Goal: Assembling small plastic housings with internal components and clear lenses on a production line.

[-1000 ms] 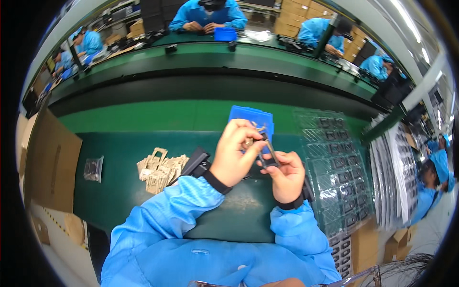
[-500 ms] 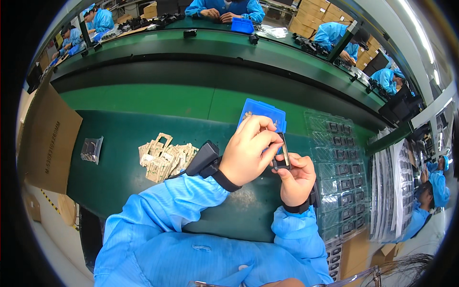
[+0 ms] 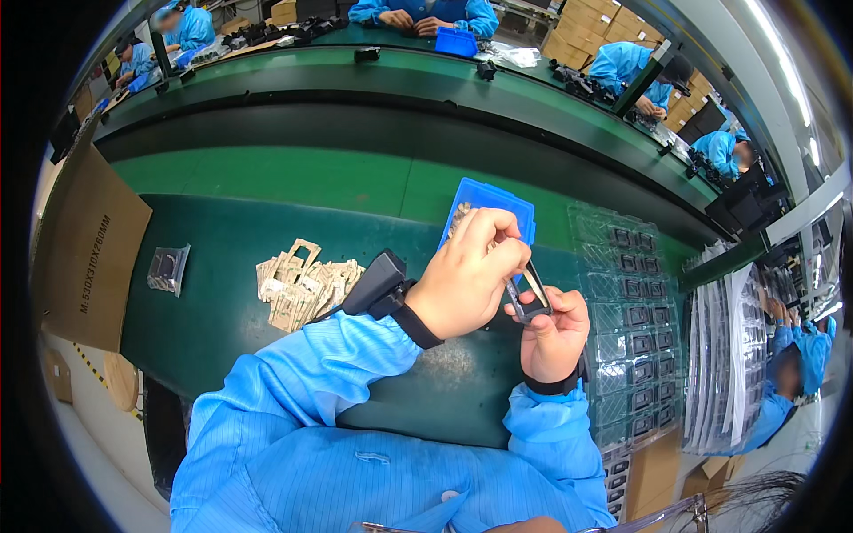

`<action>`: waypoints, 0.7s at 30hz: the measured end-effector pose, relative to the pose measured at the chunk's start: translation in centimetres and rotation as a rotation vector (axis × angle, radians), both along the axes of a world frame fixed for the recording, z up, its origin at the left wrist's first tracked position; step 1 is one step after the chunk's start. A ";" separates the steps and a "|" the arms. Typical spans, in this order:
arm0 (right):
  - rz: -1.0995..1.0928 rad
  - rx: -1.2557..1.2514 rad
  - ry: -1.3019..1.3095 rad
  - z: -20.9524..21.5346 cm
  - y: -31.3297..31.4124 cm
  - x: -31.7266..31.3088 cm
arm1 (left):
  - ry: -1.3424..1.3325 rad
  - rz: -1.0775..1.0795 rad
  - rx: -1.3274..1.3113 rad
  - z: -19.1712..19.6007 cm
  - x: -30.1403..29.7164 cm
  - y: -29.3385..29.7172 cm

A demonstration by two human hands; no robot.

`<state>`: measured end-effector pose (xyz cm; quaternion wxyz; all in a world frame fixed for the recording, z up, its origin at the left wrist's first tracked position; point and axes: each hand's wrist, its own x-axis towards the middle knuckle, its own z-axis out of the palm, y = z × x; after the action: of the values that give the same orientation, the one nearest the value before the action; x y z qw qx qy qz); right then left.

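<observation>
Head view: our right hand (image 3: 554,336) holds a black frame (image 3: 535,310) above the green bench (image 3: 218,235), near a blue tray (image 3: 508,206); our left hand (image 3: 466,277) covers the frame's far end, whether gripping, we cannot tell.

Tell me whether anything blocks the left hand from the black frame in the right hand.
Nothing visible does. The left hand covers the far end of the black frame, whose near end the right hand holds, so contact there can't be judged. The blue bin lies beyond, not between them.
</observation>
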<state>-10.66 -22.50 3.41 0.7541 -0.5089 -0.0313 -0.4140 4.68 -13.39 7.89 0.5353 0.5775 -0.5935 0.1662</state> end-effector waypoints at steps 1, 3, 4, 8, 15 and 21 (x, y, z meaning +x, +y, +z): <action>0.015 0.025 -0.007 0.0 -0.1 0.0 | 0.026 -0.024 -0.003 0.1 0.0 0.0; 0.027 0.029 -0.019 0.2 -0.2 0.0 | -0.055 -0.026 0.020 0.6 0.5 0.3; 0.041 0.032 -0.032 0.3 -0.2 0.0 | -0.137 -0.026 0.043 0.8 0.7 0.5; 0.076 -0.044 -0.043 -0.2 -0.3 0.2 | -0.347 -0.027 -0.015 1.0 0.6 0.7; 0.029 -0.109 -0.030 0.0 0.0 0.2 | -0.278 -0.040 0.009 0.5 0.2 0.8; 0.014 -0.122 -0.013 -0.1 0.0 0.2 | -0.199 0.012 -0.006 -0.2 -0.2 0.7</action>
<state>-10.42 -22.55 3.34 0.7242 -0.5512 -0.0648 -0.4094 4.48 -12.73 7.71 0.4742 0.5600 -0.6401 0.2276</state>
